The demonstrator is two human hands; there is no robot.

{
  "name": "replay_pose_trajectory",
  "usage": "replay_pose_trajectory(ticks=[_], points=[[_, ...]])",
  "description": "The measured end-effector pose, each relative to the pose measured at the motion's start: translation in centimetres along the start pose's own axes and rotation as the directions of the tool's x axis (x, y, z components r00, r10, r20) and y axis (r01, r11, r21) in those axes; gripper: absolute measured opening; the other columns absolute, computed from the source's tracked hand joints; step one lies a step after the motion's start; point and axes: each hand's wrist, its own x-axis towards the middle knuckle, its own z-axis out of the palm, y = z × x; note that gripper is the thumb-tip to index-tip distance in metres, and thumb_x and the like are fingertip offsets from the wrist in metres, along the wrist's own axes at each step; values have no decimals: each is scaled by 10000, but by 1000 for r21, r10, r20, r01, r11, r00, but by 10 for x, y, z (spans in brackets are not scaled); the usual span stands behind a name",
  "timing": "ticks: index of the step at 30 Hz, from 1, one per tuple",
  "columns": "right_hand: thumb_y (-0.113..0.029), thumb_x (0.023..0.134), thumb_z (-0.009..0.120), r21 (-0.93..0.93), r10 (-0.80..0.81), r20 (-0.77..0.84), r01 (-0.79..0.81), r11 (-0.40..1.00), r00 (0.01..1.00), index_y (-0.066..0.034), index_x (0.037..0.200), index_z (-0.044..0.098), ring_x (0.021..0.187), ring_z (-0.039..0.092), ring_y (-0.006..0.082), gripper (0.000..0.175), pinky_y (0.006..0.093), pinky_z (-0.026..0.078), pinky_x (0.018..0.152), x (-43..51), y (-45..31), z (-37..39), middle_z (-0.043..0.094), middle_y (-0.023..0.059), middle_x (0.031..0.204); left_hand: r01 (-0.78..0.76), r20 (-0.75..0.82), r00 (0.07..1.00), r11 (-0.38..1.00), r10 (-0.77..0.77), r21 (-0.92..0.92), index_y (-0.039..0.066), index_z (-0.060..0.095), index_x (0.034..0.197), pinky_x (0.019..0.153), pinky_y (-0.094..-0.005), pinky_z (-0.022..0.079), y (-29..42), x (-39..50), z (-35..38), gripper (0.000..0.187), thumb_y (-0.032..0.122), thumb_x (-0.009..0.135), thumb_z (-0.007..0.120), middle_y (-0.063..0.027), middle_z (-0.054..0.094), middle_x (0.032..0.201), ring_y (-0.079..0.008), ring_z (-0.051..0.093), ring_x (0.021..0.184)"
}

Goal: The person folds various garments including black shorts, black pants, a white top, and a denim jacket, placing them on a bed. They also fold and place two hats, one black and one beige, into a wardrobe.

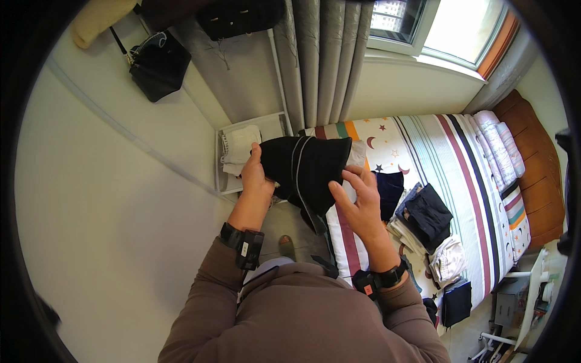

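A black cloth hat (313, 170) with a thin grey cord around it is held up in front of my body. My left hand (258, 174) grips its left end, thumb on top. At its right edge, my right hand (361, 195) has its fingers apart and curved; whether the fingertips touch the cloth is hard to tell. A strap or flap hangs below the hat. Beyond the right hand, a dark navy cloth (391, 193), a stack of folded dark clothes (429, 215), folded white clothes (448, 259) and a folded black garment (457, 303) lie on the bed.
The bed (422, 145) with a striped, star-and-moon sheet fills the right. A white rack (252, 119) holding folded white cloth (240, 145) stands ahead-left by grey curtains (317, 59). Black bags (159, 68) hang at upper left. Rolled bedding (497, 140) lies near the wooden headboard (540, 177).
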Motion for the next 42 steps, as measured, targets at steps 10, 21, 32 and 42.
replay_pose_trajectory(ticks=[10, 21, 32, 42], points=[[-213, 804, 692, 422, 559, 301, -633, 649, 773, 18, 992, 626, 757, 604, 146, 305, 286, 474, 682, 1, 17, 17, 656, 63, 908, 62, -84, 994, 995, -68, -76, 61, 582, 1076, 833, -387, 515, -21, -10, 6, 341, 341, 883, 606, -68, 636, 1056, -232, 614, 963], [-372, 963, 421, 731, 715, 455, -681, 40, 530, 69, 1162, 472, 879, 638, 357, 487, 417, 569, 722, 40, 36, -29, 587, 222, 1042, -209, 194, 975, 766, 112, 608, 15, 581, 1043, 836, -281, 405, -50, -20, -14, 439, 428, 901, 539, -50, 594, 1035, -144, 535, 958], [-378, 984, 346, 849, 384, 459, -270, -453, 801, 30, 1293, 395, 1146, 517, 372, 514, 431, 481, 937, 14, 20, -31, 499, 236, 1261, -618, 744, 663, 622, 83, 481, -3, 536, 1160, 864, -313, 450, -135, -37, 51, 305, 63, 862, 527, -110, 612, 1104, -193, 573, 1010], [-328, 964, 419, 665, 373, 729, -465, -584, 574, -39, 1238, 501, 1056, 595, 290, 406, 415, 512, 850, -79, 54, -22, 576, 158, 1209, -583, 865, 490, 697, -109, 418, 49, 377, 1350, 1048, -346, 322, -100, 2, 28, 453, 260, 951, 421, -106, 424, 1368, -220, 411, 1245]])
